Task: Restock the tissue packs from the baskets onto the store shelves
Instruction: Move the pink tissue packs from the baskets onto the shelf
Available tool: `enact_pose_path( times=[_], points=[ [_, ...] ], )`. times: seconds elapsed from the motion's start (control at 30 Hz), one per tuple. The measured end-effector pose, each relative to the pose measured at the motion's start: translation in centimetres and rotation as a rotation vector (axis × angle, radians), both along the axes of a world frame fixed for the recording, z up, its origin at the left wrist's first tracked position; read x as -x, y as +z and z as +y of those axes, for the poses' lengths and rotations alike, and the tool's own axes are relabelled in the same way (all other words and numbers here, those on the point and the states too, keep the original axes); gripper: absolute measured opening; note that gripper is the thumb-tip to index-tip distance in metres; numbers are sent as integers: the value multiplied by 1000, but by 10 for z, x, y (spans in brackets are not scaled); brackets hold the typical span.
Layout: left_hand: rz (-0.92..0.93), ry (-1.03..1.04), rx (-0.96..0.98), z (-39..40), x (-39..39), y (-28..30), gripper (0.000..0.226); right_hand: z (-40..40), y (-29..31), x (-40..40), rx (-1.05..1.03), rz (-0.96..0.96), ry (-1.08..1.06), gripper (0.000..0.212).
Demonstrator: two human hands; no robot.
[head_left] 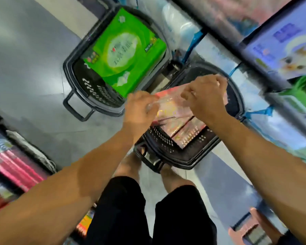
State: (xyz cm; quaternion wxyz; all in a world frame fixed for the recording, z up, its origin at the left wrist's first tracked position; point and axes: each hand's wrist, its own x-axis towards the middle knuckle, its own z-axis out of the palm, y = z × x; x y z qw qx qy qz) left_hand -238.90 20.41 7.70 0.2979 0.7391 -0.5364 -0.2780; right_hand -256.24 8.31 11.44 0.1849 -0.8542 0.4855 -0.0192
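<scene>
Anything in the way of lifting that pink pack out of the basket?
Nothing visible. Both hands, left and right, already grip the pink tissue pack above the near basket, with open space above. The green pack sits apart in the other basket.

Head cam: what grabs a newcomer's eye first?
The bright green tissue pack, lying in the far black basket on the grey floor, upper left. Then both hands at centre: the left hand and right hand have a grip on a pink, shiny tissue pack above the near black basket. Blue and green packs blur along the shelves on the right.
</scene>
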Motion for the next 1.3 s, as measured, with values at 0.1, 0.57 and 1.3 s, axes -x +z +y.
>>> enact_pose_path(
  times=[0.1,0.57,1.3],
  points=[
    [20,-96,19,-8,-31,64,32,6,75,-3,17,-37,-68,25],
    [204,-400,68,-7,-116,290,124,57,314,-20,-165,-538,-351,26],
    [616,-6,526,127,-197,436,89,186,460,-74,369,-666,-323,58]
  ],
)
